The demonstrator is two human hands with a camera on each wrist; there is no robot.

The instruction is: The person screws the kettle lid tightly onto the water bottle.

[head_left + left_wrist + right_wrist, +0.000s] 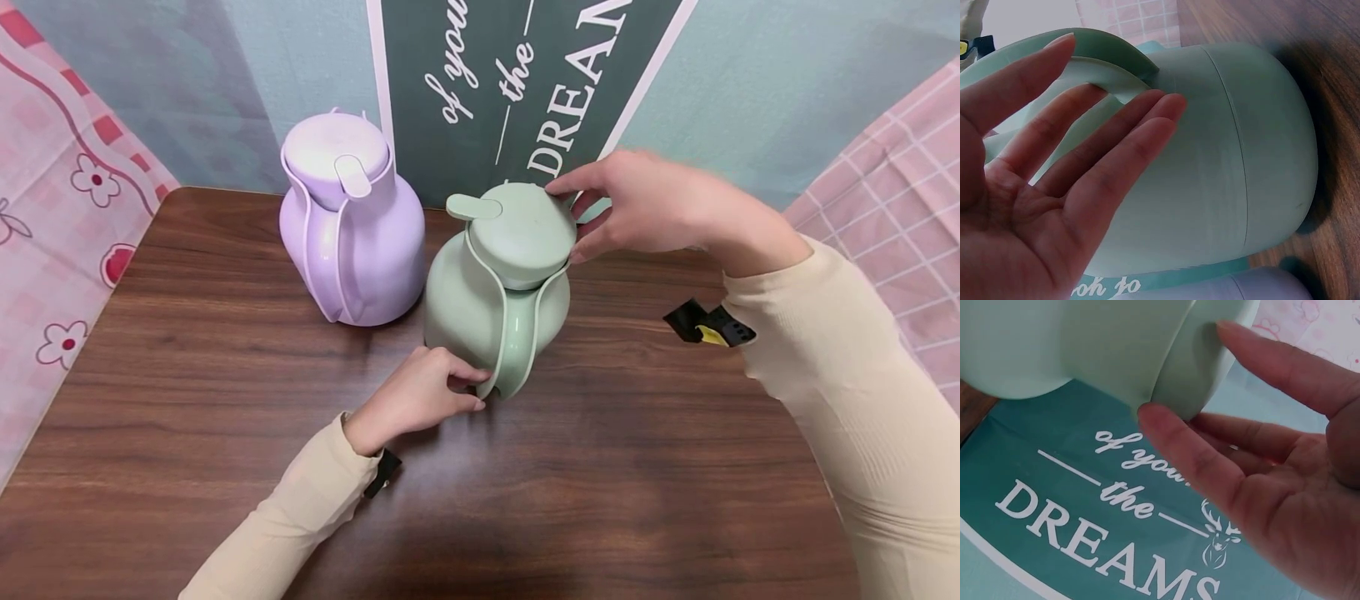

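Note:
A pale green thermos jug stands on the wooden table, its handle facing the near side. Its round lid has a thumb lever pointing left. My left hand is at the handle's lower end; in the left wrist view, its nearly straight fingers lie against the jug's body, with the thumb by the handle. Over the jug's right side, my right hand spreads its fingers and thumb around the lid's edge, fingertips right at the rim. The right wrist view shows the lid between thumb and fingers, which stay extended.
A lilac jug of the same shape stands close by on the left, its handle also toward the near side. Behind both hangs a teal cloth with a dark lettered panel. Pink patterned cloths flank the table.

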